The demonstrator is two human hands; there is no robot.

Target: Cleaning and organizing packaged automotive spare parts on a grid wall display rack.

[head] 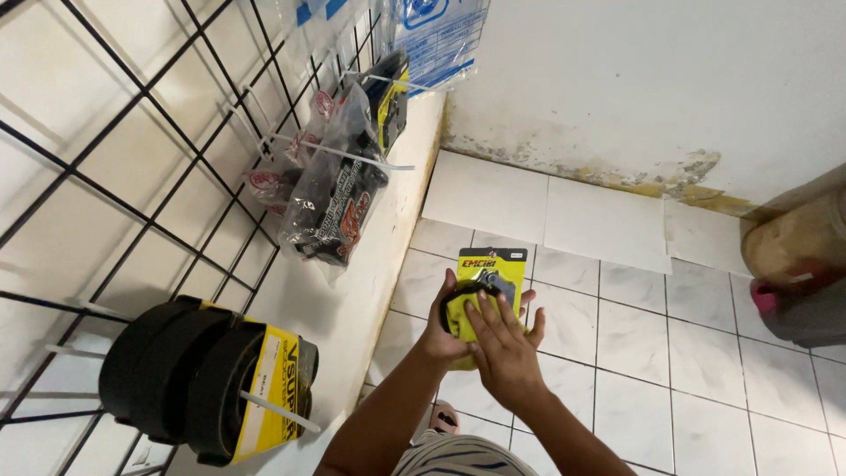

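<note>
A yellow carded package with a dark part under clear plastic sits in my left hand, which grips it from below and from the left. My right hand lies flat over the package's lower half, fingers spread and pressing on it. Both hands are held above the white tiled floor, just right of the wire grid rack.
On the rack's pegs hang folded black tyres in yellow sleeves, and higher up clear bags of dark parts and more bagged items. A stained white wall rises behind. A brown and pink object sits at the right edge.
</note>
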